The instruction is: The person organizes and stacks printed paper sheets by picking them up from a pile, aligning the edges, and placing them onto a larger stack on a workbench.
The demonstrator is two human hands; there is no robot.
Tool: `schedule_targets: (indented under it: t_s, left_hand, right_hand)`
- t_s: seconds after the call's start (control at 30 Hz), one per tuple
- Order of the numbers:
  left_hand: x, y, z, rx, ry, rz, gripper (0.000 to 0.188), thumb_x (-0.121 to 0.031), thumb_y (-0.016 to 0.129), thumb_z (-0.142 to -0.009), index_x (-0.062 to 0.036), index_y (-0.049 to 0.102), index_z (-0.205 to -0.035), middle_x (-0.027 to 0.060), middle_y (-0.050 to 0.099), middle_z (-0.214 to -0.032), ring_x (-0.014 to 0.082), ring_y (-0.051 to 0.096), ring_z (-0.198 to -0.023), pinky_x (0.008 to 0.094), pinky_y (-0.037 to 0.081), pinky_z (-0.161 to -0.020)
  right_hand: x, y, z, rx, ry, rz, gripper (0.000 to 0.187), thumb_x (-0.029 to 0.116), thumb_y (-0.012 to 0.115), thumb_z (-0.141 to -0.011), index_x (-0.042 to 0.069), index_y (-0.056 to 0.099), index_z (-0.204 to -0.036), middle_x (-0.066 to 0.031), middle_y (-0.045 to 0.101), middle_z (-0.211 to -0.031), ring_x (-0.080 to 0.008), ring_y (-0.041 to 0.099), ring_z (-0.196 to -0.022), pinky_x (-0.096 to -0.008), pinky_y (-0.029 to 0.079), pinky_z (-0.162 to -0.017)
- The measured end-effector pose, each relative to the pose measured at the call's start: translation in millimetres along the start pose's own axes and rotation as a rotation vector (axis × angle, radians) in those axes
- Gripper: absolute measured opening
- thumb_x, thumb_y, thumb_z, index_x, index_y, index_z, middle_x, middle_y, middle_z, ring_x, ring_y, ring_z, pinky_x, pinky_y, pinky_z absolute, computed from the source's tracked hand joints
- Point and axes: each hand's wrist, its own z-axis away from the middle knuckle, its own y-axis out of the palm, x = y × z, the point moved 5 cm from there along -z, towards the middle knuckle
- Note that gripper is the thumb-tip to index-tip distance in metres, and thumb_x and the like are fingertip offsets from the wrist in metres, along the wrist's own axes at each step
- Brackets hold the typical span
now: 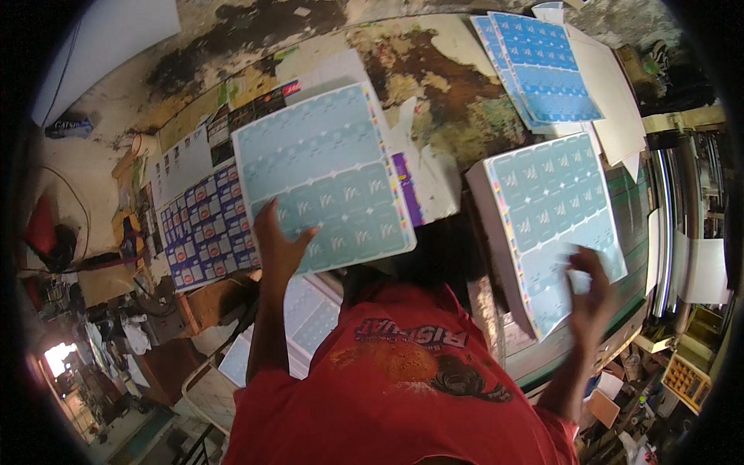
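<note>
1. With one left hand point(283, 249) resting on one left-side teal pile point(318, 159), thumb and fingers spread apart.
2. With one right hand point(590, 291) at one right-side teal stack point(546, 205), too blurred to judge grip.
3. Beyond: two overlapping blue sheets point(542, 70).

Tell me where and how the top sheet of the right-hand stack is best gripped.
The top sheet is probably best pinched at its near right corner, coming from the person's right: it lies flat on the thick stack, so its edges and corners offer the likeliest hold, and the blurred right hand is close to that corner.
</note>
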Motion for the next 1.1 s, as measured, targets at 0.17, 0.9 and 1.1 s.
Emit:
schedule_targets:
  t_s: [0.17,0.9,1.1]
  left_hand:
    - [110,-41,100,0.050,-0.577,0.176,0.054,-0.027,0.080,-0.080,0.0020,0.062,-0.122,0.0208,0.064,-0.114,0.0317,0.065,-0.101,0.0403,0.051,-0.089]
    - [170,8,143,0.057,-0.710,0.928,0.041,-0.021,0.079,-0.085,-0.0004,0.065,-0.118,0.0081,0.070,-0.101,0.0171,0.068,-0.089,0.0304,0.055,-0.077]
    - [199,11,163,-0.065,-0.768,1.300,0.041,-0.019,0.072,-0.092,0.0032,0.061,-0.125,0.0101,0.067,-0.110,0.0153,0.066,-0.095,0.0309,0.057,-0.085]
  right_hand:
    - [-16,232,16,0.287,0.020,-0.224,0.037,0.024,0.075,-0.088,-0.001,0.068,-0.114,-0.0176,0.072,-0.097,-0.0240,0.070,-0.086,-0.0331,0.054,-0.079]
    - [-12,295,28,0.335,0.456,-0.788,0.017,0.017,0.073,-0.086,0.003,0.065,-0.090,-0.0036,0.063,-0.084,-0.0150,0.058,-0.077,-0.0329,0.050,-0.074]
    - [-27,336,101,0.156,0.480,-1.082,0.022,0.017,0.067,-0.094,0.001,0.059,-0.106,-0.0043,0.062,-0.093,-0.0140,0.059,-0.082,-0.0281,0.050,-0.076]
